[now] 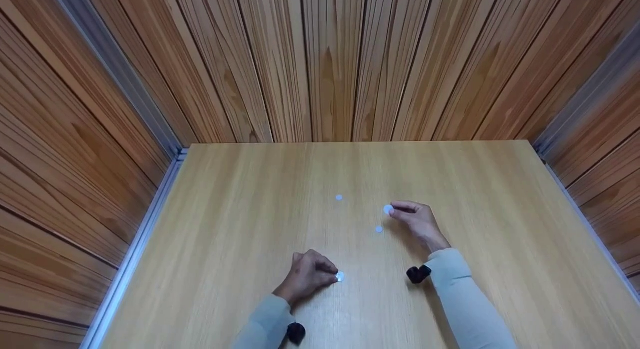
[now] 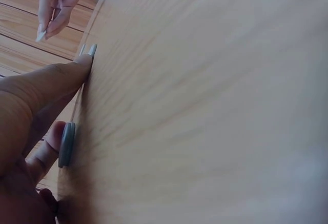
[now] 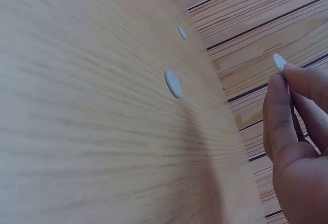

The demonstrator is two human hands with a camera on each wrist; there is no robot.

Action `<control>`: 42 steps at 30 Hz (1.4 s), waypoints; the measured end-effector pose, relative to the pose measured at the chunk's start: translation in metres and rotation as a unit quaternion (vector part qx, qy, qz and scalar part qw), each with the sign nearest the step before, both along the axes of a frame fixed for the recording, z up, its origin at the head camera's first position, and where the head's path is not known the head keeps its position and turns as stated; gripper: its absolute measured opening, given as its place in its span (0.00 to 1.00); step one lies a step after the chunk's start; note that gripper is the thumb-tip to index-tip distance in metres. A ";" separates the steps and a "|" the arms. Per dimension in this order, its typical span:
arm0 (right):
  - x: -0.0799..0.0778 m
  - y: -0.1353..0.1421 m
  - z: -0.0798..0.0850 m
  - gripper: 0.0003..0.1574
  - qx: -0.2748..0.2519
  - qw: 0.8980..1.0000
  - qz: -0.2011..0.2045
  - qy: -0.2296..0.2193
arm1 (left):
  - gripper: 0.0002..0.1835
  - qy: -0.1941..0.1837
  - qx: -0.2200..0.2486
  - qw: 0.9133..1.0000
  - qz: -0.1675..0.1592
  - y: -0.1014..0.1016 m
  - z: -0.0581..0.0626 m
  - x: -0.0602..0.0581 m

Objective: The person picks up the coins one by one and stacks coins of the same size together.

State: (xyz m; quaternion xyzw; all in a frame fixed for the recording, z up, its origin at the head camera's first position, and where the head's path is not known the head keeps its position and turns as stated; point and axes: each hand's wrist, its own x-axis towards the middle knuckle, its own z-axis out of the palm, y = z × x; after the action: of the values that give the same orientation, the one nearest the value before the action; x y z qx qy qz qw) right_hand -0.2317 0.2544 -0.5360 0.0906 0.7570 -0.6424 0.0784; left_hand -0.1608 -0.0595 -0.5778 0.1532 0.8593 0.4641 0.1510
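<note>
Well off the tabletop, my right hand (image 1: 414, 218) pinches a white disc (image 1: 388, 209) between thumb and fingertips. Two more white discs lie on the wood: one (image 1: 379, 229) just below the right hand, another (image 1: 339, 197) farther back. My left hand (image 1: 311, 272) is low over the table nearer the front, its thumb and fingertips gripping a white disc (image 1: 340, 276). In the left wrist view, a thick, shaded round disc (image 2: 66, 144), perhaps two stacked, sits against another left fingertip. The left hand hides it from the head view.
A light wooden tabletop (image 1: 225, 214) extends to plank walls (image 1: 330, 64) at the back and sides. Metal frame rails (image 1: 135, 249) run along the side edges. Dark wrist cameras (image 1: 419, 274) stick out from both sleeves.
</note>
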 end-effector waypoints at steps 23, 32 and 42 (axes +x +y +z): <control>0.023 -0.004 -0.001 0.13 -0.103 0.995 -0.001 0.010 | 0.08 0.029 -0.011 0.999 0.006 -0.001 -0.001 0.002; 0.034 -0.007 0.006 0.18 -0.063 0.998 0.019 0.011 | 0.08 0.031 -0.015 0.999 0.003 -0.001 0.000 0.001; 0.043 -0.013 0.007 0.18 -0.045 0.999 0.009 0.022 | 0.09 0.018 -0.009 1.000 0.006 0.000 0.000 0.002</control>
State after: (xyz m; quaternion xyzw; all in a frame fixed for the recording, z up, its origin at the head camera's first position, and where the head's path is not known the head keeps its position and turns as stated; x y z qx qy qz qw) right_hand -0.1887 0.2413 -0.5288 0.0660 0.7294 -0.6771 0.0719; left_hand -0.1591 -0.0598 -0.5774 0.1544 0.8670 0.4543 0.1343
